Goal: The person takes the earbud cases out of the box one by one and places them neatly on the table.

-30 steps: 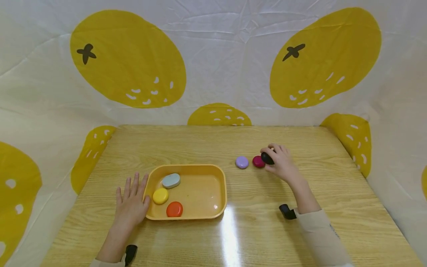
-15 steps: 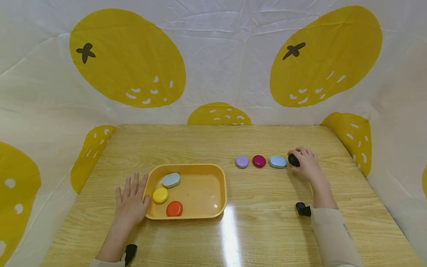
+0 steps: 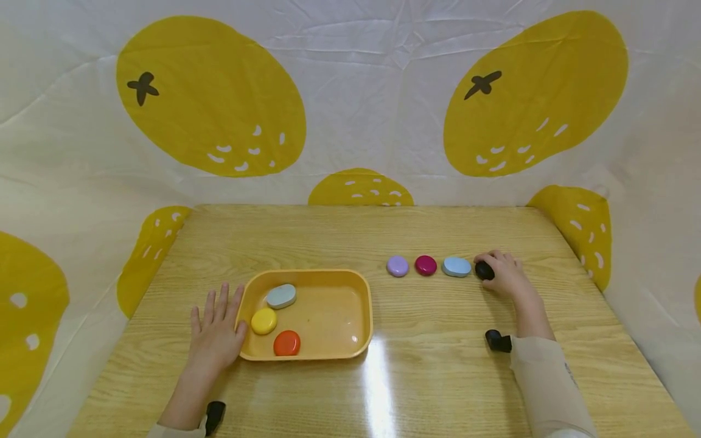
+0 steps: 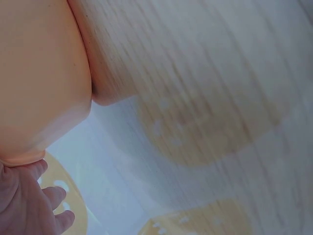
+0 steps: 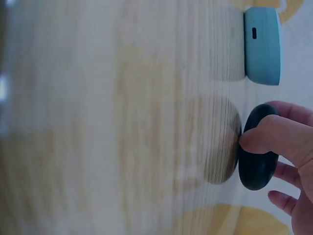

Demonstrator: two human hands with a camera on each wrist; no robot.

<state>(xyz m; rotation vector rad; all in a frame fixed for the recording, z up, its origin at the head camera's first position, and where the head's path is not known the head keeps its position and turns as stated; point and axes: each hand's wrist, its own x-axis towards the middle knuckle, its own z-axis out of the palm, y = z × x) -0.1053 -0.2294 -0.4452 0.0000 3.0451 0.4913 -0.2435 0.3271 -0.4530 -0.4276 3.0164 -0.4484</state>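
At the right end of a row on the table, my right hand point(image 3: 506, 277) pinches a black rounded earbud case point(image 3: 484, 271). In the right wrist view, the thumb presses the near side of the black case point(image 5: 258, 169), which stands right at the tabletop. Beside it lies a light blue oval earbud case point(image 3: 456, 266), whose charging port shows in that view. My left hand point(image 3: 217, 340) lies with spread, straight fingers along the left side of a yellow-orange tray point(image 3: 323, 310), thumb at the rim. The left wrist view shows its fingers by the tray wall point(image 4: 44, 73).
Left of the blue case sit a crimson round case point(image 3: 425, 265) and a lilac one point(image 3: 397, 266). Inside the tray are a pale grey oval case point(image 3: 282, 296), a yellow round one point(image 3: 264, 321) and a red-orange one point(image 3: 287, 343). A patterned cloth point(image 3: 372, 121) surrounds the table.
My right hand has carried the black case rightward past the blue one, uncovering it, then lowered it to the table at the row's end. The left hand and tray have stayed put.
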